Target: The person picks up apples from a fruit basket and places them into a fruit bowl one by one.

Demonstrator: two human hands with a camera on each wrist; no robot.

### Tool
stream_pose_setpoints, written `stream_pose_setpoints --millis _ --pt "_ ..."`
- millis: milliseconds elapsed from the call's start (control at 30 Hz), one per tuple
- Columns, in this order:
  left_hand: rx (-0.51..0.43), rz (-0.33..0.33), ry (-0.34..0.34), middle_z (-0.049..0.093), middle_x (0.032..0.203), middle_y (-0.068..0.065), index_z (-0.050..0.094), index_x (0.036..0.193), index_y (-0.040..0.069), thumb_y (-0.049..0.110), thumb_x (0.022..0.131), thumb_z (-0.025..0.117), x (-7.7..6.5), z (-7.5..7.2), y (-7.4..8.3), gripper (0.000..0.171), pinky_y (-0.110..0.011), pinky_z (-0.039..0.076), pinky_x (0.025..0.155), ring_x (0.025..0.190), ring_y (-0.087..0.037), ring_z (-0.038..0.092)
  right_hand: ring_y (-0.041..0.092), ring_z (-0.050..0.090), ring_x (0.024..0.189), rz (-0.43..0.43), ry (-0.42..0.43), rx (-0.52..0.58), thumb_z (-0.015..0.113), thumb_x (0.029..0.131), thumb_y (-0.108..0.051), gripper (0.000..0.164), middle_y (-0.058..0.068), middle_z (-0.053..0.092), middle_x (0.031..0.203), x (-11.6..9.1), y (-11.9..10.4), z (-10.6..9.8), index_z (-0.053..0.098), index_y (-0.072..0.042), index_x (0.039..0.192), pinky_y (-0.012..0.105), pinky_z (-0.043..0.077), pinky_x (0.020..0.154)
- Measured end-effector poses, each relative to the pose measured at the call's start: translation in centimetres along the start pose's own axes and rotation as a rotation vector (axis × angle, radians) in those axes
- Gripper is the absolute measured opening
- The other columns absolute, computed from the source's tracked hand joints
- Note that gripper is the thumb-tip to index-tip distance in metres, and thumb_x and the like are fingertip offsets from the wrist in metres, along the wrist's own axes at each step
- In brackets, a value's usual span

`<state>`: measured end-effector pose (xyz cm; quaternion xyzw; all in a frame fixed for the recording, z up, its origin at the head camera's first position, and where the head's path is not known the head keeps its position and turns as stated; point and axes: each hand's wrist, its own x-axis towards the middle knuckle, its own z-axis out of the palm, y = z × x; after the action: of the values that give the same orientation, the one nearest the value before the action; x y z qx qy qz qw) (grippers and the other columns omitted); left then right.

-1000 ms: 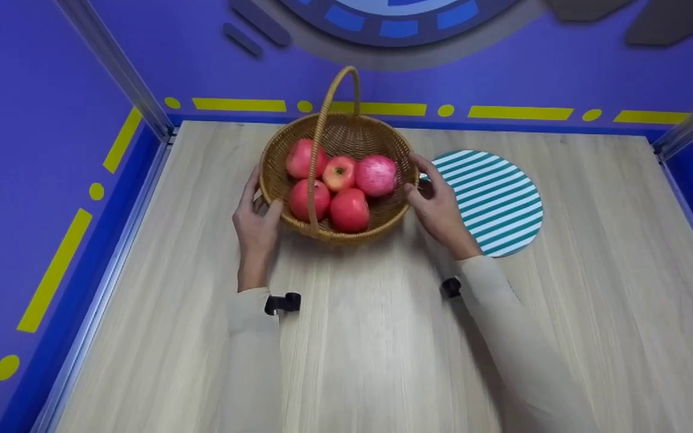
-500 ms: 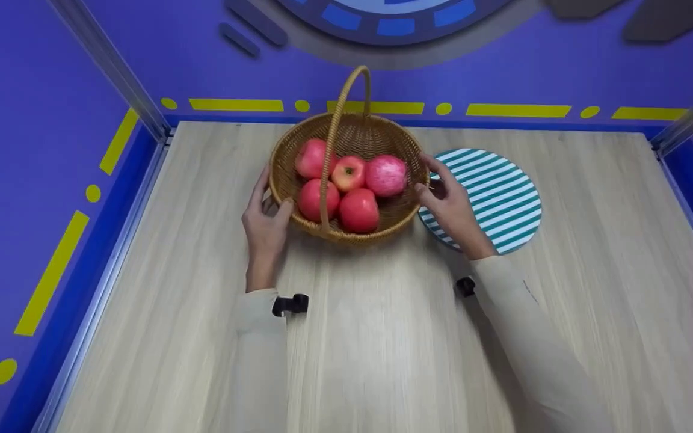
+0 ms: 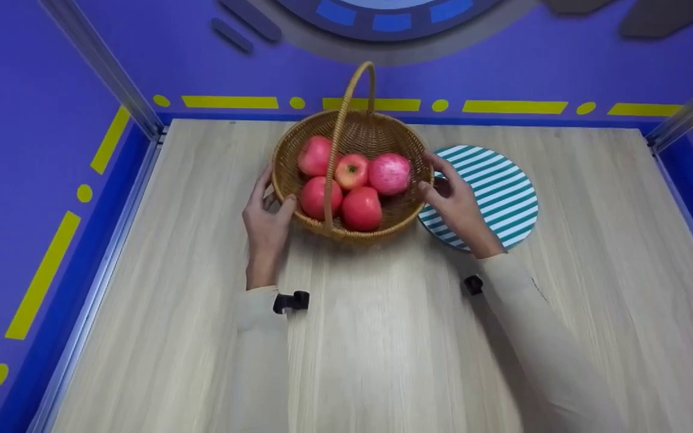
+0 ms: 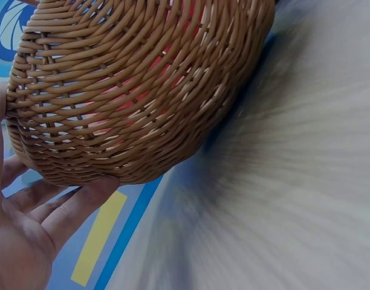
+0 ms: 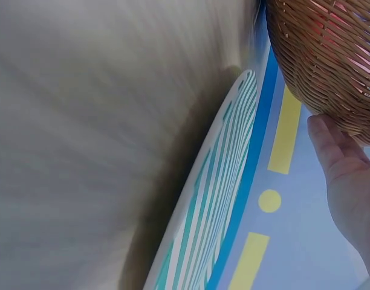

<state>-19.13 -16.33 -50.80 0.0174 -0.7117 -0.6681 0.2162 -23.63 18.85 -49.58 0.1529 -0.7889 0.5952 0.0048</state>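
A brown wicker basket (image 3: 408, 150) with an arched handle (image 3: 346, 108) holds several red apples (image 3: 362, 208), all lying in its bowl. My left hand (image 3: 267, 225) grips the basket's left side, thumb at the rim and fingers under the outer wall, as the left wrist view shows. On the opposite side my right hand (image 3: 456, 201) holds the rim, its fingers (image 5: 330, 142) against the wicker underside. Both wrist views show the basket raised above the tabletop. Its right edge reaches the left edge of a round green-and-white striped mat (image 3: 503, 192).
A light wood tabletop (image 3: 370, 337) lies under everything. Blue-purple panels with yellow marks stand at the back (image 3: 515, 72) and left (image 3: 21, 150), joined by a metal corner post (image 3: 106, 66). The mat lies flat, right of the basket.
Both hands have carried the basket with its apples a short way to the right, closer to the striped mat. Most of that shift came in the first half second. The grip looks the same.
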Motion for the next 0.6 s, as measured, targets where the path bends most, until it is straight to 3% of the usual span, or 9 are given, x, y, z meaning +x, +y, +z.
stream_pose_setpoints --millis 300,600 --pt "-0.004 -0.035 -0.029 0.051 0.155 -0.017 0.052 0.159 0.013 0.003 0.090 0.069 0.2 -0.2 0.9 0.071 -0.051 0.052 0.106 0.133 -0.039 0.059 0.029 0.051 0.141 0.023 -0.065 -0.145 0.069 0.103 -0.039 0.070 0.007 0.045 0.162 0.3 -1.7 -0.8 0.041 -0.019 0.165 0.050 0.049 0.112" --pt "0.051 -0.033 -0.035 0.053 0.154 -0.014 0.053 0.158 0.011 0.003 0.090 0.068 0.2 0.0 1.2 0.069 -0.045 0.049 0.110 0.134 -0.034 0.058 0.031 0.048 0.142 -0.060 -0.104 -0.440 0.075 0.099 -0.036 0.071 0.011 0.050 0.155 1.2 -4.1 -1.9 0.048 -0.009 0.159 0.056 0.047 0.112"
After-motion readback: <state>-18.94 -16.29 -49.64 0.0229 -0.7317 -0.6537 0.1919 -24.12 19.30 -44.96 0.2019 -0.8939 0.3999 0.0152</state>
